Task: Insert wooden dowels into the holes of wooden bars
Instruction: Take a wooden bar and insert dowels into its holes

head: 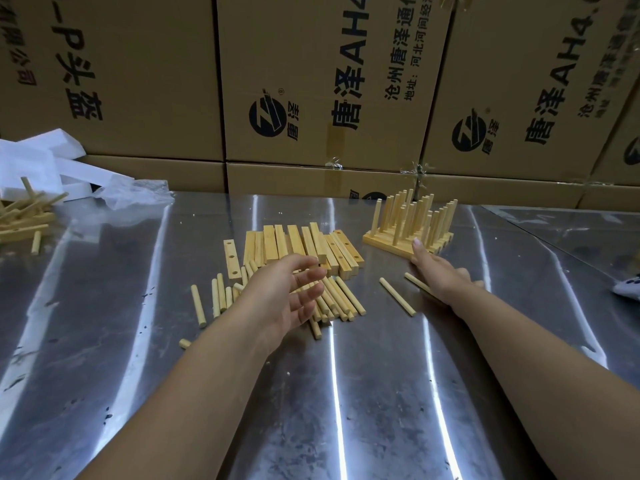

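Observation:
A pile of plain wooden bars (298, 245) lies at the table's middle, one with holes (231, 258) at its left. Loose dowels (341, 299) are scattered in front of the pile. My left hand (287, 292) hovers over the dowels, palm turned right, fingers relaxed and holding nothing. Several bars with upright dowels (412, 220) stand in a group at the right. My right hand (436, 271) reaches to that group's front edge, index finger stretched out against it. A dowel (417, 283) lies under that hand and another (397, 296) lies to its left.
Stacked cardboard boxes (311, 98) wall off the back of the shiny metal table (346, 393). White foam pieces (45, 164) and clear plastic sit at the far left, with more wooden parts (24, 216) beside them. A small dowel stub (184, 343) lies near my left forearm.

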